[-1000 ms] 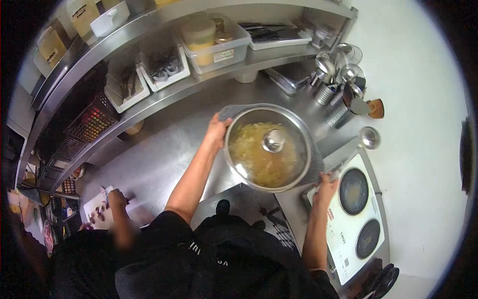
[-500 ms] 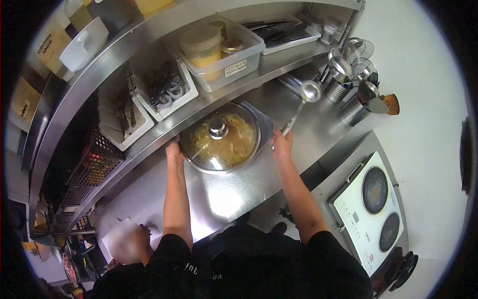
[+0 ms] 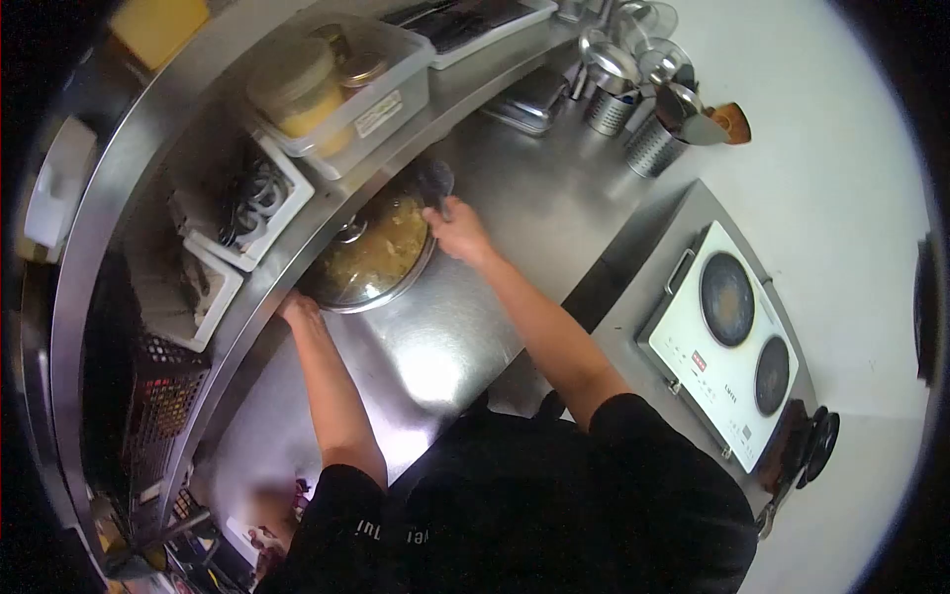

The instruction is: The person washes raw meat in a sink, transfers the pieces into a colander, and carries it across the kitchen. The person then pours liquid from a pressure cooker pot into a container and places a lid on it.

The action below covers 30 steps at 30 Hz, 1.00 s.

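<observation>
A round pot (image 3: 381, 262) of yellowish food under a glass lid sits on the steel counter, partly beneath the lower shelf, whose edge hides its far left part. My left hand (image 3: 299, 307) grips the pot's near left side, its fingertips partly hidden at the shelf edge. On the opposite side my right hand (image 3: 457, 230) is closed at the pot's edge, beside a grey cloth (image 3: 433, 180). The lid's metal knob (image 3: 351, 231) shows just beside the shelf edge.
A white double hotplate (image 3: 722, 337) stands at right. Metal utensil holders (image 3: 653, 148) are at the back. The shelf (image 3: 327, 213) carries plastic bins. At lower left are a cutting board (image 3: 242, 535) and a co-worker's blurred hand (image 3: 272, 507).
The pot has moved left from near the hotplate, across the counter and partly under the shelf, with both my hands on it. The ladle seen by my right hand is out of sight.
</observation>
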### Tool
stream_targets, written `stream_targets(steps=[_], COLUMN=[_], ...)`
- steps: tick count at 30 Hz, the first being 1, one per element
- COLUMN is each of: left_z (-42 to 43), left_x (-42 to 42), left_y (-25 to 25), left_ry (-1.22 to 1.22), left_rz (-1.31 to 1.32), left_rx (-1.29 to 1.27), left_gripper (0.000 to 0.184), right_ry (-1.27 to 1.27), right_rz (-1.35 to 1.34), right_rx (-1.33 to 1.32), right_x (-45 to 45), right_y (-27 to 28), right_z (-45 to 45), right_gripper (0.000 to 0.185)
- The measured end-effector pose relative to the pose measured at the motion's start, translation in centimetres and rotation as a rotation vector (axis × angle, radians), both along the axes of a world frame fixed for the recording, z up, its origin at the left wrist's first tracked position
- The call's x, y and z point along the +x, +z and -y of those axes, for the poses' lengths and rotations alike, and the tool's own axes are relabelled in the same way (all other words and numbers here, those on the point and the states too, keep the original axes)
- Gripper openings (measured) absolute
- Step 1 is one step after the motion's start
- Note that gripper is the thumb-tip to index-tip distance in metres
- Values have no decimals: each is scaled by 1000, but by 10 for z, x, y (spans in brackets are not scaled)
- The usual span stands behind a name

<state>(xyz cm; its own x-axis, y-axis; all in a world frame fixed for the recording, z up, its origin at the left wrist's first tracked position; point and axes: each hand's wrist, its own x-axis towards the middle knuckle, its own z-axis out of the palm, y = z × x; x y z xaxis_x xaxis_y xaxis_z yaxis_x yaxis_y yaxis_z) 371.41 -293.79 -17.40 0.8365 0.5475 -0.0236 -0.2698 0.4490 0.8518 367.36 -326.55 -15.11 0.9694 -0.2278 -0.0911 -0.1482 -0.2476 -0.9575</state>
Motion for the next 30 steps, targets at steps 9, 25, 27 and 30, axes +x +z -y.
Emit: stream_targets(steps=[9, 25, 27, 30], left_z=[14, 16, 19, 19], left_x=[18, 23, 26, 35], left_y=[17, 18, 13, 9], left_ry=[-46, -78, -93, -117], left_rz=[116, 73, 56, 37], left_rx=[33, 84, 110, 156], left_gripper=[50, 54, 54, 55], right_ry=[178, 144, 150, 204], right_rz=[-107, -72, -17, -133], right_rx=[217, -374, -448, -373], right_x=[-32, 5, 9, 2], right_y=[47, 60, 56, 76], right_z=[-38, -51, -49, -39], right_gripper=[42, 52, 53, 52])
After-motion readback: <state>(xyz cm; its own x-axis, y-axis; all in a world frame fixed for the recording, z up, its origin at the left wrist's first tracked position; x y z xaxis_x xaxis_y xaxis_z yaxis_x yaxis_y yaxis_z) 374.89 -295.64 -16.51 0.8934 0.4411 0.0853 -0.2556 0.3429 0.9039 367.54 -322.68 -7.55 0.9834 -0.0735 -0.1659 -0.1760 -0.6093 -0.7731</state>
